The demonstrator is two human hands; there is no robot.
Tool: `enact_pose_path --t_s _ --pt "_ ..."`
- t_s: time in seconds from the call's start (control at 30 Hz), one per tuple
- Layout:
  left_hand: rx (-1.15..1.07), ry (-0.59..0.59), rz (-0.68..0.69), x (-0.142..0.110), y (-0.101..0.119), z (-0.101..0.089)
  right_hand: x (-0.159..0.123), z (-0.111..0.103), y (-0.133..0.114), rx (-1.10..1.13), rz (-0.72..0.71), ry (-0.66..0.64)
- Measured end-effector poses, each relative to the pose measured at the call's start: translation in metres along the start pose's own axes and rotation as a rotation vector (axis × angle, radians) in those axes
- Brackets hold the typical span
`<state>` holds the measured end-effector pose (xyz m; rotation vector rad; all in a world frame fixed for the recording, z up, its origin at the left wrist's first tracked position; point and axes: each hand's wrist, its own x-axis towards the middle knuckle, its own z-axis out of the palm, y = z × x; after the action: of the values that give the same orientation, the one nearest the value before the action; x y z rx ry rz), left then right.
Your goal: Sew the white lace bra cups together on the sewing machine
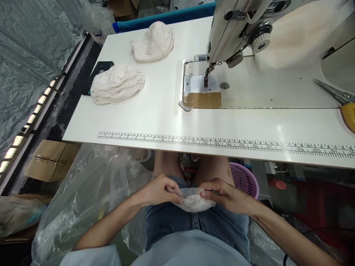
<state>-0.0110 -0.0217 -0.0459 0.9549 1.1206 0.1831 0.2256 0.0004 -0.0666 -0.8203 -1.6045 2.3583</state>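
Note:
Over my lap, a small white cup-shaped fabric piece [195, 203] with a sheer edge is stretched between both hands. My left hand [165, 190] pinches its left side between thumb and fingers. On the opposite side, my right hand [217, 192] grips the edge the same way. On the table above lie a stack of white lacy fabric pieces [118, 84] and, farther back, a domed white fabric piece [155, 42] with frayed edges.
A sewing machine [230, 33] stands on the white table [138, 122], its needle near the middle. Scissors with a yellow handle [348, 114] lie at the right. A dark phone-like object [104, 67] is partly under the lacy stack. Below are a purple basket [245, 181] and clear plastic [91, 184].

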Motion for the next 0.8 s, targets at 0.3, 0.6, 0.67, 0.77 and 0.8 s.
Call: enact_pose_path --t_s 0.3,0.6,0.67,0.77,0.8 --pt "-0.026 0.031 -0.012 -0.003 -0.002 0.004 0.003 0.004 -0.001 -0.032 0.008 0.061" --pt "0.055 -0.080 -0.013 -0.005 0.003 -0.003 0.005 0.005 -0.003 0.000 0.050 -0.024" --pt "0.079 -0.103 0.004 -0.003 0.007 0.000 0.006 0.006 -0.004 -0.030 0.061 -0.038" --pt "0.105 -0.104 0.014 0.003 0.011 0.005 0.007 0.006 -0.005 -0.086 0.071 -0.042" --pt "0.106 -0.094 0.011 0.004 0.011 0.007 0.007 0.006 -0.006 -0.095 0.068 -0.041"
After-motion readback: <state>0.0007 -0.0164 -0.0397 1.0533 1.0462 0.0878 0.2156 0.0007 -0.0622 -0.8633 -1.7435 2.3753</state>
